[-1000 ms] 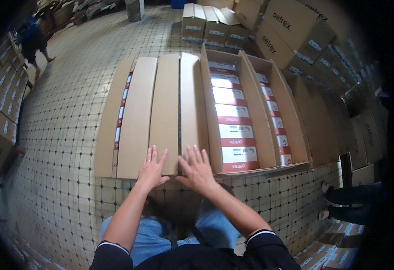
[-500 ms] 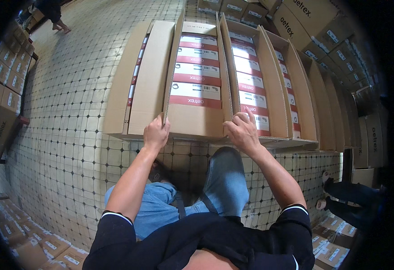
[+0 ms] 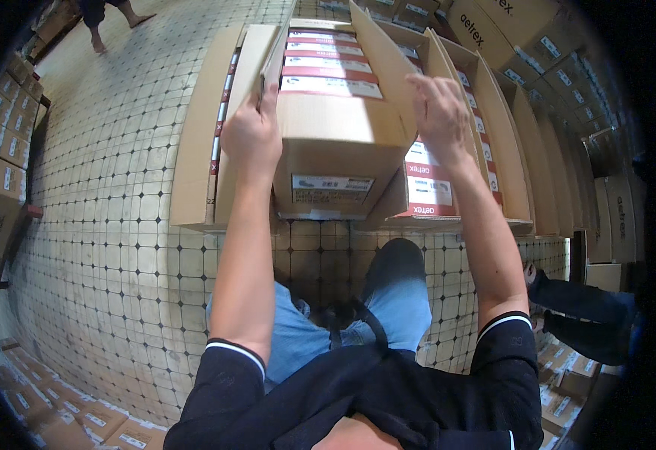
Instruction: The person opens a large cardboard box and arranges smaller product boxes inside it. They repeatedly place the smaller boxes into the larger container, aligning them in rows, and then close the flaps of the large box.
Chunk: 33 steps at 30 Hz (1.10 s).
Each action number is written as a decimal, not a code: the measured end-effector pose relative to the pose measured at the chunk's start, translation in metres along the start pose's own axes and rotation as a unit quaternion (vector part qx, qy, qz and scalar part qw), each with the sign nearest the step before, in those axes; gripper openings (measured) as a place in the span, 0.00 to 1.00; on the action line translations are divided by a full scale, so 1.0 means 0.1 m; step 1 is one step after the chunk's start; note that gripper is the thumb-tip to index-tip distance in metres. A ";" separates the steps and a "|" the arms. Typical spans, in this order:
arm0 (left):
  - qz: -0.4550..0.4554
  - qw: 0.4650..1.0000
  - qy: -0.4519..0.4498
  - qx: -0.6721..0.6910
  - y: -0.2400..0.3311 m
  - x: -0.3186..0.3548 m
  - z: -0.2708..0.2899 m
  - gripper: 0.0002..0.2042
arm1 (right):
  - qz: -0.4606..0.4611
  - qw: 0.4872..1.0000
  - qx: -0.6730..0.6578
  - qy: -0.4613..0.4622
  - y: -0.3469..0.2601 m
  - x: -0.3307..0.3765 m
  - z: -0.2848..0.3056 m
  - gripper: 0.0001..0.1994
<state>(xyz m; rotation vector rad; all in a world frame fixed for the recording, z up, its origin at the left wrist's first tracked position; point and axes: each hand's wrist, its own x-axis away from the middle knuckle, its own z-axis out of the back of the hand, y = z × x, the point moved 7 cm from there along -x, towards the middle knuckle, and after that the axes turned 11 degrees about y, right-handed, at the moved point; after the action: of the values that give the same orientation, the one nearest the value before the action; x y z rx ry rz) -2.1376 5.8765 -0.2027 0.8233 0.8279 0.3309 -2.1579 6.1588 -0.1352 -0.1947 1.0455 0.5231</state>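
Observation:
A tall brown carton (image 3: 335,124) in front of me is raised at its near end, so its front panel with a printed label (image 3: 331,191) shows. Inside it stands a row of red-and-white shoe boxes (image 3: 329,66). My left hand (image 3: 253,135) is closed on the carton's upright left flap (image 3: 274,52), thumb up. At the other side my right hand (image 3: 440,116) grips the edge of the right flap (image 3: 388,60), its fingertips partly hidden by the board. Both arms reach forward from the lower edge.
Another carton (image 3: 199,127) stands close on the left. To the right, a carton of shoe boxes (image 3: 425,184) begins a row of further cartons (image 3: 523,150). Stacked cartons (image 3: 1,150) line the left side. A person's legs (image 3: 583,307) show at right, another person's feet (image 3: 118,30) far left.
The carton's near end has come up and tilted, bringing its front panel and label into view. Both hands rose with it, farther from me. The far person's feet moved right.

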 end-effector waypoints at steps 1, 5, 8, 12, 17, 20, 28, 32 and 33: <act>-0.008 1.000 0.008 -0.014 0.05 -0.06 -0.03 0.24 | 0.002 1.000 0.015 -0.002 0.04 -0.06 -0.03 0.08; -0.007 0.999 0.035 0.012 0.12 -0.17 -0.08 0.26 | 0.018 0.999 0.045 -0.010 0.10 -0.17 -0.06 0.10; -0.053 0.996 0.064 -0.027 0.20 -0.21 -0.11 0.25 | 0.014 0.998 0.057 -0.013 0.16 -0.19 -0.07 0.11; -0.033 0.999 0.042 -0.009 0.18 -0.24 -0.16 0.23 | 0.012 0.998 0.062 -0.019 0.19 -0.19 -0.11 0.10; -0.032 0.999 0.025 0.027 0.13 -0.22 -0.19 0.23 | 0.000 0.998 0.060 -0.031 0.19 -0.15 -0.15 0.09; -0.015 0.999 -0.001 0.035 0.03 -0.18 -0.24 0.25 | -0.017 0.997 0.046 -0.053 0.20 -0.07 -0.18 0.10; -0.081 0.933 -0.273 -0.222 -0.36 0.57 -0.42 0.22 | -0.001 0.981 -0.014 -0.192 -0.33 0.92 -0.32 0.08; -0.022 0.904 -0.349 -0.244 -0.64 0.77 -0.46 0.19 | -0.063 0.971 -0.045 -0.226 -0.42 1.37 -0.50 0.08; -0.025 0.905 -0.346 -0.245 -0.67 0.77 -0.44 0.18 | -0.062 0.957 -0.039 -0.281 -0.42 1.45 -0.58 0.08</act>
<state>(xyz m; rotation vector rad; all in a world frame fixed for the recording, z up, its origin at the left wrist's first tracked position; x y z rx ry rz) -2.1248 5.8982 -0.3107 0.3888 0.0806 0.1650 -2.1246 6.1458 -0.2928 -0.1658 0.4539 0.4670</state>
